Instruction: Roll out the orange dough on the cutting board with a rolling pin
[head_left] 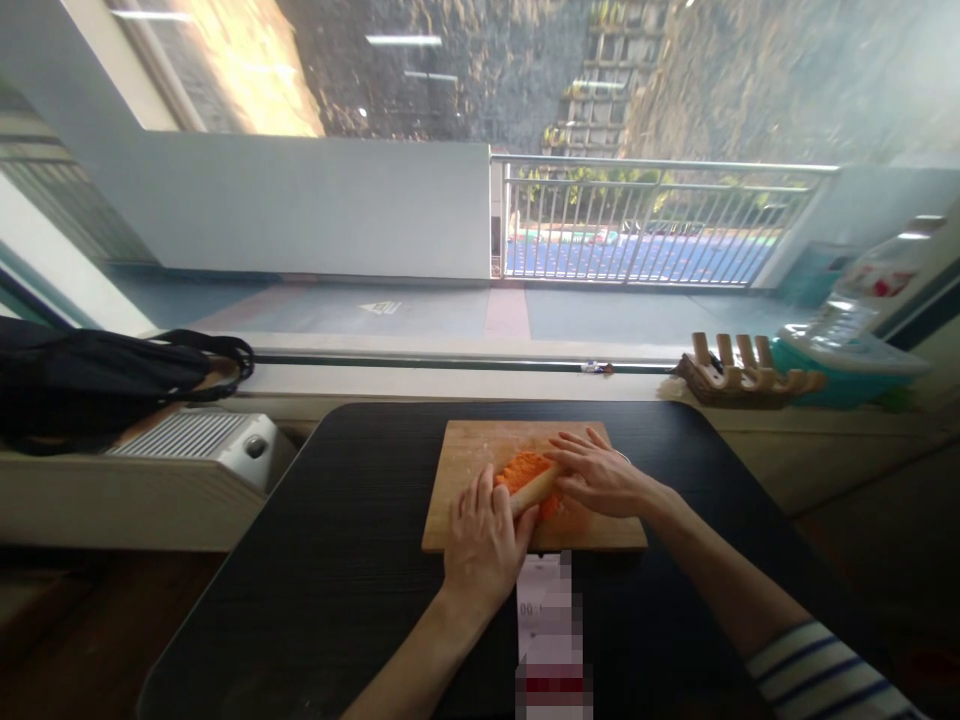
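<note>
A pale wooden rolling pin (535,490) lies at a slant over crumbly orange dough (523,468) on a wooden cutting board (465,450). My left hand (484,530) is over the near-left end of the pin, fingers curved across it and thumb on the near side. At the far-right end, my right hand (596,472) grasps the pin from above with its fingers reaching forward. Both palms hide the ends of the pin. Some orange bits are spread on the board beside my right hand.
The board rests on a black table (337,560). Below it lies a pale paper strip (534,610), partly pixelated. A black bag (97,380) is at left by a white heater (225,450). On the right sill are a wooden rack (742,370), a teal box (840,360) and a plastic bottle (862,290).
</note>
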